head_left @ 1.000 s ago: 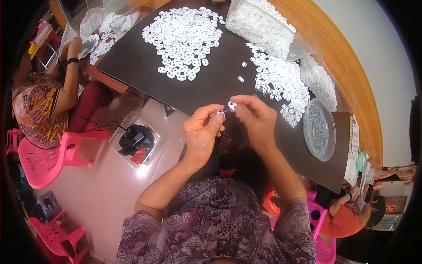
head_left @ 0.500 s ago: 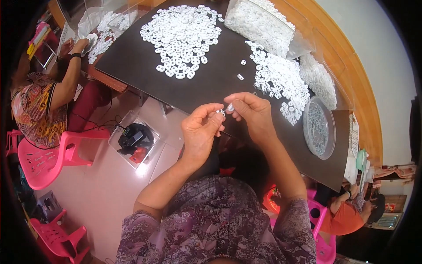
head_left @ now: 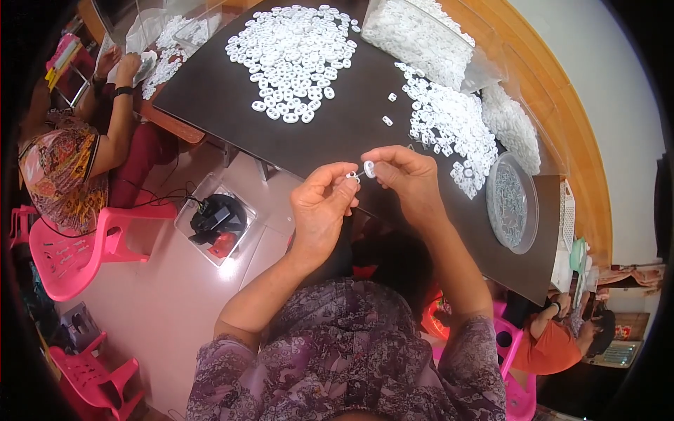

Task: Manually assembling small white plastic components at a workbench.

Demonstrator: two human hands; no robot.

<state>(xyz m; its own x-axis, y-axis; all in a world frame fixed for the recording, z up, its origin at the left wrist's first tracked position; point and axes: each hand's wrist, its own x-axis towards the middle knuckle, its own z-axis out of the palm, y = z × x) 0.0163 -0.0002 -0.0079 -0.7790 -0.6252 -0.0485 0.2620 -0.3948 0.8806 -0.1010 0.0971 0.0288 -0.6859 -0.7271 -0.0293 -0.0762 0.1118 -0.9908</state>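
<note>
Over the table's near edge, my left hand (head_left: 316, 214) pinches a small white two-holed plastic piece (head_left: 353, 177) between thumb and fingers. A thin metal pin or screw seems to stick out of it to the right. Close beside it, my right hand (head_left: 407, 179) grips a larger white oval two-holed plastic piece (head_left: 369, 169) by its right side. Whether the pin touches the oval piece is too small to tell. Ahead of my hands lies a heap of similar white oval pieces (head_left: 291, 52). Smaller white pieces (head_left: 453, 133) are spread to the right.
The dark table (head_left: 217, 91) also carries a clear box of small white pieces (head_left: 414, 45) and a round clear dish (head_left: 521, 247) of thin metal parts. A co-worker (head_left: 70, 154) sits at left, another person (head_left: 551, 347) at right. A pink chair (head_left: 67, 259) and floor bin (head_left: 184, 223) stand left.
My right hand has turned the oval piece, so its holed face shows more. A thin metal pin now shows between the two pieces. My left hand has hardly moved.
</note>
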